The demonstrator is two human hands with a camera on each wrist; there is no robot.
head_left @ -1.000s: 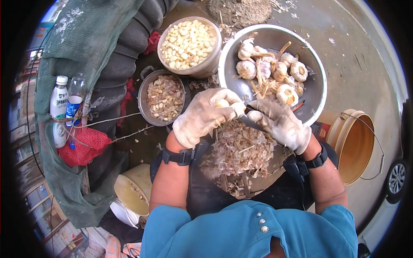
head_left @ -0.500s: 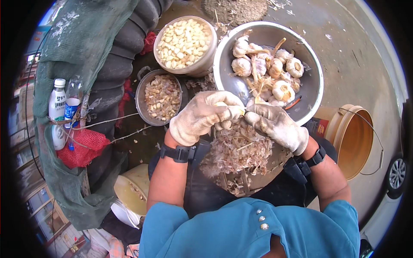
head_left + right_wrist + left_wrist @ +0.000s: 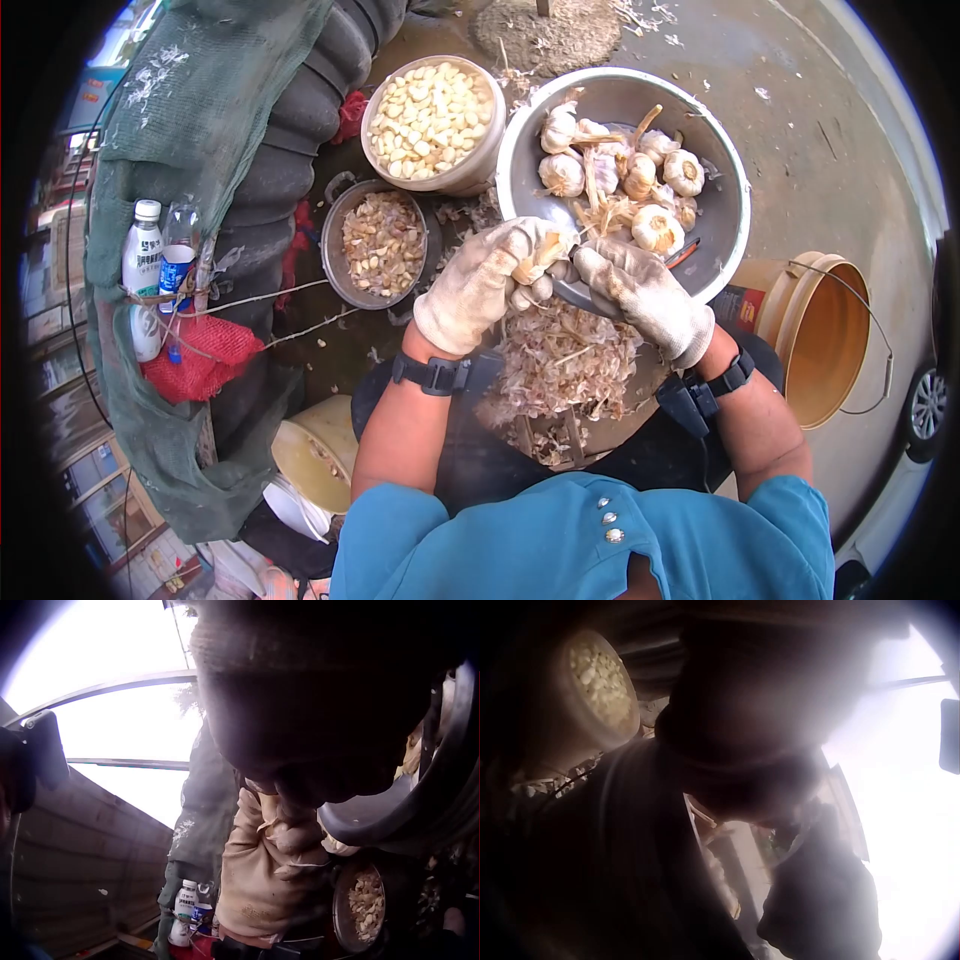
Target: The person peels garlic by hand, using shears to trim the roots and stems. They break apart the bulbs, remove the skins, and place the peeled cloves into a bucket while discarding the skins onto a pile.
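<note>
In the head view my gloved left hand point(image 3: 470, 290) pinches a piece of garlic point(image 3: 543, 258) with papery husk standing up from it. My gloved right hand point(image 3: 650, 300) is beside it with fingers curled and fingertips right at the husk; I cannot tell whether they grip anything. Both hands are over the near rim of a metal bowl point(image 3: 738, 225), which contains several whole garlic bulbs point(image 3: 657, 230) with dry stalks. Below the hands lies a heap of garlic skins point(image 3: 575, 360). In the right wrist view the left glove point(image 3: 259, 877) shows the husk at its fingers.
A white bucket of peeled cloves point(image 3: 432, 125) stands left of the bowl, with a smaller pot of cloves and skins point(image 3: 380, 245) nearer. An orange-and-black object point(image 3: 683, 253) lies in the bowl. At right is a yellow bucket point(image 3: 822, 345); bottles point(image 3: 142, 250) hang on netting at left.
The garlic in my left hand has turned, and its loose husk now stands up. My right fingertips have shifted slightly down and left against it. The bulbs stay in the bowl.
</note>
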